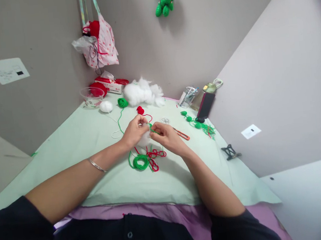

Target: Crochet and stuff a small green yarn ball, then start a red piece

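My left hand (135, 131) and my right hand (168, 137) meet over the middle of the table. A tuft of white fibre stuffing (144, 139) hangs from the pinched fingers of my left hand. My right fingers close on a small green crochet piece (150, 125), mostly hidden by the fingertips. Below the hands lie a coil of green yarn (140, 162) and tangled red yarn (155, 153). Just beyond them is a small red crochet piece (140, 110) with a trailing strand. An orange-handled tool (182, 134) rests beside my right hand.
At the back are a stuffing heap (140, 92), green yarn ball (122, 102), white yarn ball (106, 107), clear bowl (92, 101) and tissue box (112, 86). To the right stand a clear cup (187, 99) and phone (206, 105), near green crochet pieces (197, 125) and a black stand (230, 152).
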The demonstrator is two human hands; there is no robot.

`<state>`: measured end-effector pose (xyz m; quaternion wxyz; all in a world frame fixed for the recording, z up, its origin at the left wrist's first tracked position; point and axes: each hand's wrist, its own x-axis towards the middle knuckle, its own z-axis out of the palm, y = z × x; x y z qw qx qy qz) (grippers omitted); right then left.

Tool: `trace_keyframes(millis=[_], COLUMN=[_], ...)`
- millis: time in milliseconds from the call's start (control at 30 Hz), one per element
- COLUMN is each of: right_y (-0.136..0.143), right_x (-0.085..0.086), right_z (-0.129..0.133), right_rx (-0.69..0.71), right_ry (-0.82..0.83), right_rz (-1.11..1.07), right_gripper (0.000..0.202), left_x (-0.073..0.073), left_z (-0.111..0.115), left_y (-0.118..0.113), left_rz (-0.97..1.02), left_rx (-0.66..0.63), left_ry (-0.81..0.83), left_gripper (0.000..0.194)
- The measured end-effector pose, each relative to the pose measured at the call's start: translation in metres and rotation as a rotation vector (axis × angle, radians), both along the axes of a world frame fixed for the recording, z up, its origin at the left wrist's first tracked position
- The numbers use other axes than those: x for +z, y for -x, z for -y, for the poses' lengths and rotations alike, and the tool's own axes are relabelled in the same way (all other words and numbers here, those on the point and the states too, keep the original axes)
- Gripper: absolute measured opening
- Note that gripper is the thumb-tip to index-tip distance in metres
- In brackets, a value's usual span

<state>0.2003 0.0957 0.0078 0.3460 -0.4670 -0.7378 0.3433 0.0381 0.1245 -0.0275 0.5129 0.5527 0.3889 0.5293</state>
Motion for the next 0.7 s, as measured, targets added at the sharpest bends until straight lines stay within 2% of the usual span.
trace_keyframes(millis=[133,333,533,700], right_y=[0.003,-0.004,-0.010,-0.006], right_x=[-0.005,-0.013,-0.011,0.001], right_z=[0.000,-0.014,-0.017,-0.002], right_rx=[-0.047,-0.170,-0.109,0.000], right_ry=[0.004,-0.011,0.027,0.010], right_rz=[-0.002,-0.032,-0.046,0.014], right_gripper=[0.021,0.026,0.032,0.016], left_x=[0.000,0.009,0.006,0.001], left_z=[0.003,0.009,0.001,-0.001], left_y=[-0.003,0.001,0.006,0.003], left_rz=[0.023,0.119,0.119,0.109], left_rx=[0.015,-0.149,-0.208,-0.120], left_ry=[0.017,0.108,0.145,0.124], left_gripper=[0.020,0.023,0.034,0.026])
